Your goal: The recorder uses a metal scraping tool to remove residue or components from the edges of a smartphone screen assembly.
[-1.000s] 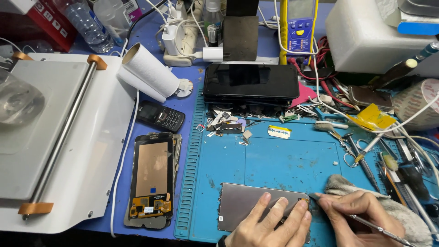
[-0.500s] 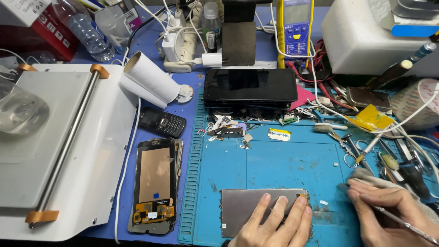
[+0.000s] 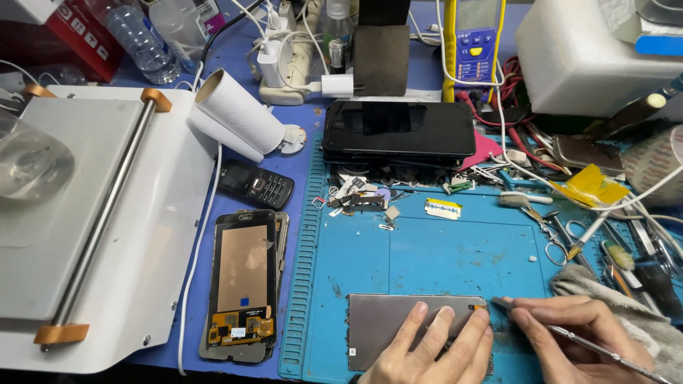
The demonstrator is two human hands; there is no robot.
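My left hand (image 3: 434, 350) lies flat on a grey phone screen panel (image 3: 384, 323) at the near edge of the blue work mat (image 3: 441, 256), pinning it down with spread fingers. My right hand (image 3: 569, 338) holds a thin metal pry tool (image 3: 580, 340) like a pen. Its tip touches the panel's upper right corner.
A disassembled phone display (image 3: 242, 284) lies left of the mat, beside a small black keypad phone (image 3: 255, 183). A stack of black phones (image 3: 398, 129) sits behind small scraps and a razor blade (image 3: 442, 208). Tweezers, scissors and a cloth (image 3: 605, 284) crowd the right; a white machine (image 3: 85, 213) fills the left.
My right hand drew back to the right, then returned, bringing the tool's tip to the panel's upper right corner. My left hand stayed on the panel.
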